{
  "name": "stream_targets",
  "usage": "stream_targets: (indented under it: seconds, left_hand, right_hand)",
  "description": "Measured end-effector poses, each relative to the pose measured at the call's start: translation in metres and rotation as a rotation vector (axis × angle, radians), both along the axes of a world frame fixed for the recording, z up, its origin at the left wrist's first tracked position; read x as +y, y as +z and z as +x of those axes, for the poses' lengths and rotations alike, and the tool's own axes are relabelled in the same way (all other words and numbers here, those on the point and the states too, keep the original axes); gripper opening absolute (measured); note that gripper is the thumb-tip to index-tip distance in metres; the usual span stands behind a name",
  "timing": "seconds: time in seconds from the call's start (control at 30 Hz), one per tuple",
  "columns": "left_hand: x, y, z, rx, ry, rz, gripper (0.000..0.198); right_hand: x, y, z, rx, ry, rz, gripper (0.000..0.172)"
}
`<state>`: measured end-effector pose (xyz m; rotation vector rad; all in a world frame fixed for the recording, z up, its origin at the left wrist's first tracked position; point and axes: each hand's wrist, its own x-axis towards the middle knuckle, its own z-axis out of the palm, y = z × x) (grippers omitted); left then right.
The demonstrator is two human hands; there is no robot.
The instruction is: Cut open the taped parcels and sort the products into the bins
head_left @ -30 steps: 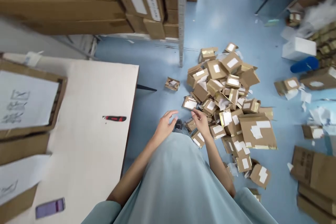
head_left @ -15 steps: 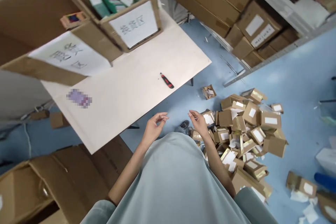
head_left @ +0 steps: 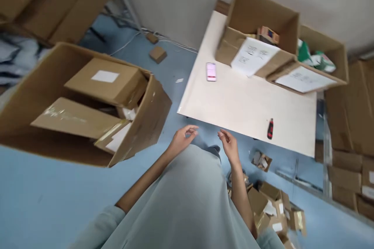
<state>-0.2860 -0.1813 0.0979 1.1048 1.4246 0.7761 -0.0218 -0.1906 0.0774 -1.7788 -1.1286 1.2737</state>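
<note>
Okay, left hand (head_left: 184, 137) and right hand (head_left: 229, 146) hang near table (head_left: 242, 103), fingers loosely curled, parted. Cutter (head_left: 270, 129) lies on table, right side, long axis roughly front-to-back, narrow tip away from person; phone (head_left: 210, 72) also lengthwise front-to-back.

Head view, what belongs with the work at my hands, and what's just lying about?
Likely with the work:
left hand and right hand, both empty
white table
open carton of boxes
red-and-black tool

Apparently lying about:
floor box pile
paper scrap
small boxes near the wall
</note>
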Motion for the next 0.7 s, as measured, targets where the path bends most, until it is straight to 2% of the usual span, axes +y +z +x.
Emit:
stream_targets:
  seconds: [0.1, 0.2, 0.33, 0.47, 0.57, 0.63, 0.7]
  left_hand:
    - [-0.004, -0.004, -0.068, -0.007, 0.234, 0.010, 0.042]
    - [-0.017, -0.010, -0.121, -0.007, 0.432, 0.003, 0.044]
    - [-0.043, -0.025, -0.171, -0.021, 0.672, -0.027, 0.048]
    - [-0.061, -0.043, -0.208, -0.030, 0.871, -0.071, 0.052]
    - [-0.052, -0.056, -0.238, -0.036, 0.994, -0.109, 0.050]
    - [-0.032, -0.067, -0.260, -0.022, 1.073, -0.155, 0.051]
    - [-0.001, -0.079, -0.285, 0.021, 1.136, -0.216, 0.054]
  right_hand:
    - [0.034, 0.002, -0.066, 0.016, 0.221, -0.038, 0.064]
    - [0.063, 0.004, -0.124, 0.020, 0.458, -0.081, 0.061]
    - [0.104, -0.002, -0.192, -0.011, 0.715, -0.086, 0.057]
    - [0.152, -0.017, -0.260, -0.029, 0.872, -0.052, 0.059]
    - [0.191, -0.028, -0.314, -0.017, 0.928, -0.014, 0.062]
    - [0.217, -0.032, -0.350, -0.003, 0.951, 0.009, 0.065]
    - [0.243, -0.035, -0.383, 0.006, 0.953, 0.021, 0.068]
